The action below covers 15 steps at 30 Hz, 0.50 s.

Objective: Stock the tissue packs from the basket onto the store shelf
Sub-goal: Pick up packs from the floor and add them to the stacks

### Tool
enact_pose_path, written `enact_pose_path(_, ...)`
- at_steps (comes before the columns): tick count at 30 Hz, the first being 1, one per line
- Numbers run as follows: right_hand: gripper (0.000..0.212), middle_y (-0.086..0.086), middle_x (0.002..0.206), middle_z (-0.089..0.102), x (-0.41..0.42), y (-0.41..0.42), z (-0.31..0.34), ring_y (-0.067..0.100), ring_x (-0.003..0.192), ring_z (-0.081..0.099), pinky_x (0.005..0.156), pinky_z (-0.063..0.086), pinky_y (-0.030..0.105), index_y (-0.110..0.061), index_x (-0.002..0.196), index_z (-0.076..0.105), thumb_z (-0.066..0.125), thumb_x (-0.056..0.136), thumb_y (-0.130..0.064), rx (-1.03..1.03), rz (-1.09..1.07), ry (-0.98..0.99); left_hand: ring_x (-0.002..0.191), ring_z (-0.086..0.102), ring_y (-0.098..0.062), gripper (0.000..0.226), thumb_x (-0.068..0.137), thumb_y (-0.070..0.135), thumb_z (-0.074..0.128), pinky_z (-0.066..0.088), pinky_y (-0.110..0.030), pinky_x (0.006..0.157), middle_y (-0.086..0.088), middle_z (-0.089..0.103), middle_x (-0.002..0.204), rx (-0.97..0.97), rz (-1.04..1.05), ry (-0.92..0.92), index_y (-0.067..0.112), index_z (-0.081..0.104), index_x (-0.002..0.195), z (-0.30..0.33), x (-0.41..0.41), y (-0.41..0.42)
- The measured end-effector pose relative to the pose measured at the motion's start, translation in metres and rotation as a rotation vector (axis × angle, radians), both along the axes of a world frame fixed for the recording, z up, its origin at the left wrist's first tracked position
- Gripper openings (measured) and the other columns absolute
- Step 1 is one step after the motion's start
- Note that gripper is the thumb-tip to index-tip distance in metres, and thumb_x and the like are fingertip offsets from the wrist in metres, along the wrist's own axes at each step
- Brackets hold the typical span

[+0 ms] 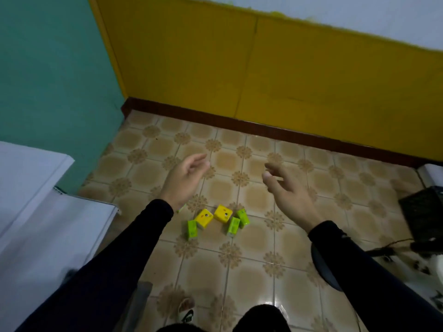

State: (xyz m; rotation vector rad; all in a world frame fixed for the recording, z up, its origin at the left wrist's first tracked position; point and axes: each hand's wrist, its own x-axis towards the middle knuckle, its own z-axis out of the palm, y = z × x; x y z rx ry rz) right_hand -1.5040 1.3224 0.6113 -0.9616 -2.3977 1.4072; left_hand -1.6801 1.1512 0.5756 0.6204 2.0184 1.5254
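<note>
Patterned beige floor tiles [239, 271] fill the lower centre of the head view, bounded at the far side by a dark red skirting board [263, 128]. Above the skirting stands a yellow wall panel [263, 68]; a teal wall [48, 68] meets it at the corner on the left. White shelf surfaces [36, 212] occupy the left edge. A dark basket [424, 212] sits at the right edge, blurred and partly cut off.

Tissue packs lie in a loose cluster on the floor, between the two forearms:
- two yellow tissue packs [223, 213] side by side at the middle of the cluster;
- three green tissue packs [233, 226], one at the left of the yellow pair and two at the right, all tilted.

Both arms extend forward above the floor in black sleeves [107, 271].

Left hand [184, 180]: raised over the tiles beyond the cluster, with the wrist just above the left end of the packs. Its fingers [199, 159] are relaxed, lightly bent, and hold nothing.

Right hand [287, 188]: raised at a similar height, well apart from the left hand. Its fingers [275, 167] are spread loosely, the thumb turned inward, holding nothing.

Neither hand touches a pack. A sandalled foot [185, 312] shows at the bottom edge.
</note>
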Motion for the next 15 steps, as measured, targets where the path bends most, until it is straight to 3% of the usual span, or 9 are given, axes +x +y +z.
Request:
enact_pose_path(3,0.045,-0.012,0.13,0.053,-0.023,0.043,-0.028,0.006,0.109,0.057,0.075,0.044,0.012,-0.03,0.141,0.047,0.047,0.1,-0.048,-0.018,0.033,-0.091,0.114,0.058,-0.005,0.039,0.095,0.037,0.057,0.041,-0.02,0.093,0.008,0.062,0.122,-0.068,0.002,-0.059,0.024,0.056,0.132,-0.028,-0.017,0.034)
enact_pose_path(6,0.044,-0.009,0.129,0.054,-0.054,0.098,-0.074,0.009,0.107,0.057,0.078,0.042,0.015,-0.024,0.14,0.049,0.048,0.101,-0.043,-0.051,0.069,-0.169,0.109,0.059,-0.005,0.047,0.088,0.045,0.061,0.042,-0.021,0.093,0.012,0.062,0.115,-0.148,0.045,-0.148,0.024,0.057,0.13,-0.071,-0.031,0.075)
enact_pose_path(10,0.042,0.0,0.128,0.058,-0.097,0.172,-0.181,0.016,0.108,0.058,0.085,0.042,0.025,-0.018,0.136,0.054,0.048,0.101,-0.042,-0.094,0.175,-0.344,0.103,0.058,-0.004,0.033,0.093,0.028,0.063,0.041,-0.012,0.085,0.004,0.063,0.118,-0.241,0.175,-0.324,0.018,0.059,0.124,-0.171,-0.038,0.13)
enact_pose_path(13,0.04,0.003,0.129,0.059,-0.123,0.22,-0.279,0.014,0.099,0.056,0.086,0.041,0.026,-0.017,0.132,0.056,0.05,0.101,-0.04,-0.096,0.305,-0.492,0.093,0.06,-0.015,0.033,0.09,0.035,0.065,0.044,-0.022,0.078,-0.002,0.065,0.105,-0.359,0.317,-0.45,0.018,0.061,0.119,-0.27,-0.032,0.168)
enact_pose_path(15,0.039,0.001,0.125,0.06,-0.134,0.243,-0.344,0.013,0.093,0.057,0.083,0.04,0.025,-0.017,0.131,0.057,0.05,0.101,-0.04,-0.079,0.39,-0.577,0.096,0.059,-0.02,0.031,0.093,0.035,0.061,0.044,-0.03,0.081,-0.003,0.062,0.103,-0.413,0.376,-0.565,0.02,0.059,0.12,-0.335,-0.025,0.19)
